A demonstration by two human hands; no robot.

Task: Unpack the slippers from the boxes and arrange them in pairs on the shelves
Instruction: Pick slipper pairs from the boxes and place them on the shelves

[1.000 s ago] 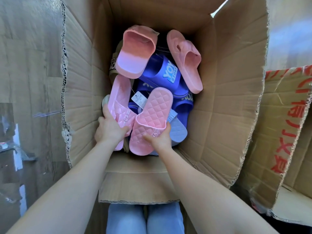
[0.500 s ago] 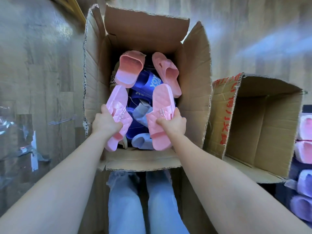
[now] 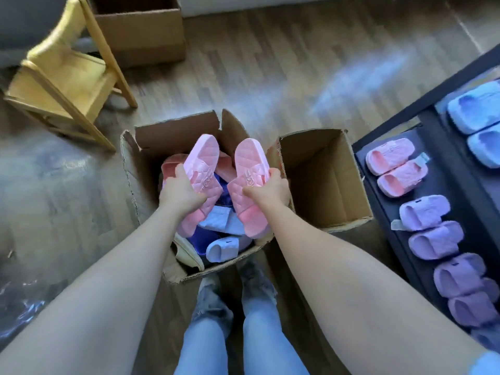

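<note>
Head view looks down two bare arms to an open box (image 3: 173, 131) on a wooden floor (image 3: 270, 77). The left hand (image 3: 180, 192) curls round the middle of the left slipper (image 3: 201, 161), pink and quilted, with fingers and thumb wrapped over the strap. The right hand (image 3: 270, 189) holds the right slipper (image 3: 250, 161), a matching pink one, in the same grip. Both slippers are held above the box, uppers facing the camera, toes pointing away, just beside each other with a narrow gap between the straps, and each strap bears a small emblem. Below them the box holds a jumble of other slippers: a pale blue slipper (image 3: 224, 249) near the front, dark blue ones in the middle, pink ones further back. A second box (image 3: 324, 169) stands open, touching the first on its right. Further right, a dark shelf (image 3: 378, 212) carries a pink pair (image 3: 395, 166), purple slippers (image 3: 430, 228) in a row, and blue slippers (image 3: 476, 109) on the far side. A yellow chair (image 3: 62, 74) and a third box (image 3: 140, 28) stand at the upper left, and jeans (image 3: 238, 342) show at the bottom
</note>
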